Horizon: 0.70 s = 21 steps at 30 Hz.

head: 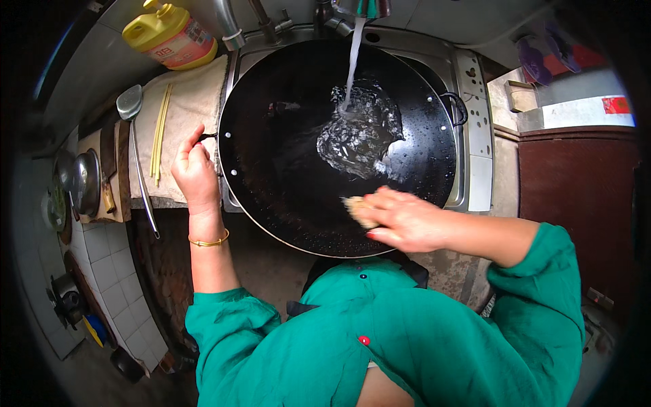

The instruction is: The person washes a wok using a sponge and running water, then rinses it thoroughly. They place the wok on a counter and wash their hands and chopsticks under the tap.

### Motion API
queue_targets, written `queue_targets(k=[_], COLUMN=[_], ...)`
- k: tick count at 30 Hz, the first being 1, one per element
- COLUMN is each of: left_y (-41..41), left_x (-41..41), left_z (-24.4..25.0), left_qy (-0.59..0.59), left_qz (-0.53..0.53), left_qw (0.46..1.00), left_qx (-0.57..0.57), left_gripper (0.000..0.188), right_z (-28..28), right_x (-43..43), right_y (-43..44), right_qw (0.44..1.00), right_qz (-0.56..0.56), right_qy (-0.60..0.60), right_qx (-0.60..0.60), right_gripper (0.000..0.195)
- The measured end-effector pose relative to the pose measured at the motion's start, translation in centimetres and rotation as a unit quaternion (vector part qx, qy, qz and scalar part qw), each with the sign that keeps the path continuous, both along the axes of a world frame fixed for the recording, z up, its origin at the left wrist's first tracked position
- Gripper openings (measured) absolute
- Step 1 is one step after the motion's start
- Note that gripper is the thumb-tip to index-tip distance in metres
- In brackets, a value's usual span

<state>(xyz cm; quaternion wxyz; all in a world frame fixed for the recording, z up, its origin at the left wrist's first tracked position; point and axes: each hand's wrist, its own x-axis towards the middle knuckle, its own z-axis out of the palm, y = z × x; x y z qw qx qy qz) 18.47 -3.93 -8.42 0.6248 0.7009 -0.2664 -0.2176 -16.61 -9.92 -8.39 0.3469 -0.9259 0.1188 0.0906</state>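
A large black wok rests over a metal sink, tilted slightly, with small water drops on its inner wall. Water runs from a faucet above and pools and splashes in the wok's middle. At the left rim, my left hand grips the wok's left handle. Pressed to the near inner wall, my right hand holds a tan scrubber, blurred by motion; its exact kind is unclear. The right handle is free of either hand.
On a beige cloth to the left lie a metal spatula and several chopsticks. Behind them stands a yellow pump bottle. Farther left, a cleaver and a metal bowl sit on a wooden board. The sink rim borders the wok.
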Motion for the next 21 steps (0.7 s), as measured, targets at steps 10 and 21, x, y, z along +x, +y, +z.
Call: queue_targets(k=[10, 21], left_y=[0.3, 0.2], left_x=[0.2, -0.4], left_z=[0.2, 0.9], left_qy=[-0.026, -0.052], left_qz=[0.003, 0.003], left_qw=[0.999, 0.998], left_qx=[0.024, 0.027], left_gripper=[0.034, 0.035], right_z=[-4.3, -11.0], right_x=[-4.3, 15.8], right_y=[-14.8, -17.3], right_qw=[0.919, 0.92], right_qz=[-0.036, -0.211], right_qy=[0.099, -0.089], right_qx=[-0.38, -0.318], right_gripper=[0.065, 0.089])
